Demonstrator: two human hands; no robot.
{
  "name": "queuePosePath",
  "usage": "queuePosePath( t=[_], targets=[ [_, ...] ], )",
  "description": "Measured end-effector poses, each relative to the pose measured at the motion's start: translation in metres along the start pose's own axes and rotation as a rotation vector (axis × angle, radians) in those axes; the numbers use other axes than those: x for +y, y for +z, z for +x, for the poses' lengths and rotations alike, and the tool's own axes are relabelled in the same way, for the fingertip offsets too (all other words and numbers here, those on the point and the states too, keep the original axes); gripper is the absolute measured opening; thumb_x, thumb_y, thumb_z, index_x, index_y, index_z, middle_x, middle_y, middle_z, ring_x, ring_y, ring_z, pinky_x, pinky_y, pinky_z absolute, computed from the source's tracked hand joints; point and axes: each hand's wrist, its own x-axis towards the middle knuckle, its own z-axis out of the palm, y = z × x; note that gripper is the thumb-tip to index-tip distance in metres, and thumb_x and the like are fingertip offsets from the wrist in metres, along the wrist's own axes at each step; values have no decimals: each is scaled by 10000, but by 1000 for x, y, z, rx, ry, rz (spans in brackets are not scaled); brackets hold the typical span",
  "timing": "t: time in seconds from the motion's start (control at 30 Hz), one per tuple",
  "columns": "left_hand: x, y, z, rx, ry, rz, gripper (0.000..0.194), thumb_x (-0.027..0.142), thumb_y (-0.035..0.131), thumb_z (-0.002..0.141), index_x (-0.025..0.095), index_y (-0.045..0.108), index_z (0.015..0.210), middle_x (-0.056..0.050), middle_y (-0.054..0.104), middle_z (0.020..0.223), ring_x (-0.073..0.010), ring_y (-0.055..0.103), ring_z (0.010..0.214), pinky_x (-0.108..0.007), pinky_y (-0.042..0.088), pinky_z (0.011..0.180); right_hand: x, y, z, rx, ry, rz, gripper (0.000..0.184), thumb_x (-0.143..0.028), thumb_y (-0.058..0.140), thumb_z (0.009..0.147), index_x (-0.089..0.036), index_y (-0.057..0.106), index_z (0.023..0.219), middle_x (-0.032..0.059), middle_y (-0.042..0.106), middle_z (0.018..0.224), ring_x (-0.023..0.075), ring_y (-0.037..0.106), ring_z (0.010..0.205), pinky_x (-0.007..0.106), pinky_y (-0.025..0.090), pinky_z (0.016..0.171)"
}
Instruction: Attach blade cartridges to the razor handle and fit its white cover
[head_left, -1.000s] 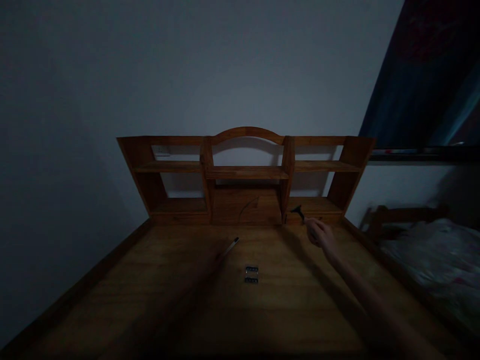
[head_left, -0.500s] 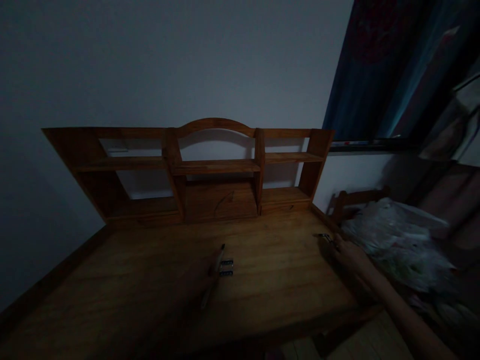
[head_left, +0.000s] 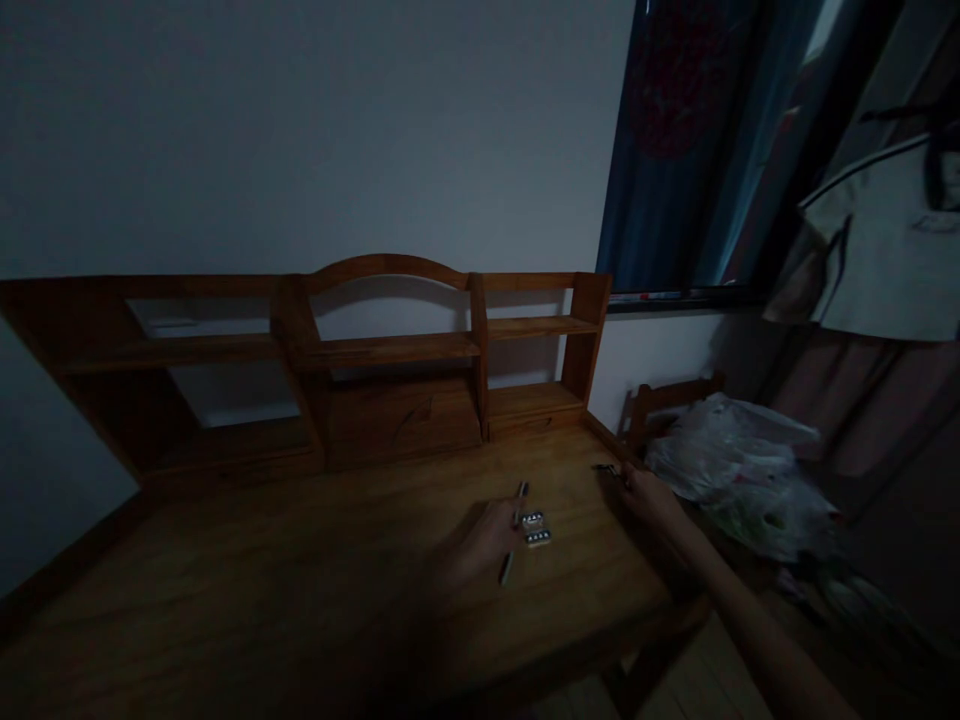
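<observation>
My left hand (head_left: 489, 535) is closed around a slim pen (head_left: 507, 568), whose two ends stick out above and below the fingers. Right beside those fingers is a small piece with two dark, white-dotted bands (head_left: 535, 530); whether the hand grips it too is unclear. Near the desk's right edge, my right hand (head_left: 646, 494) is closed on the end of a small dark metal tool (head_left: 606, 469). The tool's thin tip points left over the desktop (head_left: 360, 540). Dim light hides its exact kind.
A wooden shelf unit (head_left: 390, 347) with several compartments stands along the back of the desk. Beyond the right edge are a clear plastic bag (head_left: 739, 460) and a wooden chair back (head_left: 675, 392). A white shirt (head_left: 892, 250) hangs near the dark blue curtain (head_left: 675, 180).
My view has turned to the right. The left hand has moved right across the desk with the pen, and the banded piece has shifted along with it. My right hand stays near the desk edge.
</observation>
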Motion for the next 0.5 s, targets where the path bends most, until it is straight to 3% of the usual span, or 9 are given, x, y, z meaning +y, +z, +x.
queuePosePath(
  t=[0.1,0.27,0.43,0.5],
  targets=[
    [16,17,29,57,17,142,256,173,573,744,141,660,983,-93,678,862,-224,620,793,-324,453,734,-3,1,-2,-1,3,24,213,-282,450,918,-142,568,1028,154,688,966,230,652,910,256,393,690],
    [42,41,63,76,54,107,325,83,547,727,104,650,1035,-119,692,880,-225,641,802,-309,472,697,-12,1,-3,34,-8,1,265,-341,413,946,-143,567,1030,146,682,980,235,639,949,266,402,743],
    [52,48,71,108,58,82,327,53,519,735,111,655,1026,-119,695,945,-222,647,876,-295,479,747,-27,-15,-21,128,-27,6,356,-413,385,947,-140,572,1078,160,623,1088,244,636,920,296,422,765],
    [49,45,69,117,37,80,362,72,514,756,128,632,1094,-115,690,994,-224,639,928,-291,471,786,-38,-21,-35,147,-166,93,442,-485,442,908,-164,541,1195,159,562,1206,262,608,989,322,426,823]
  ],
)
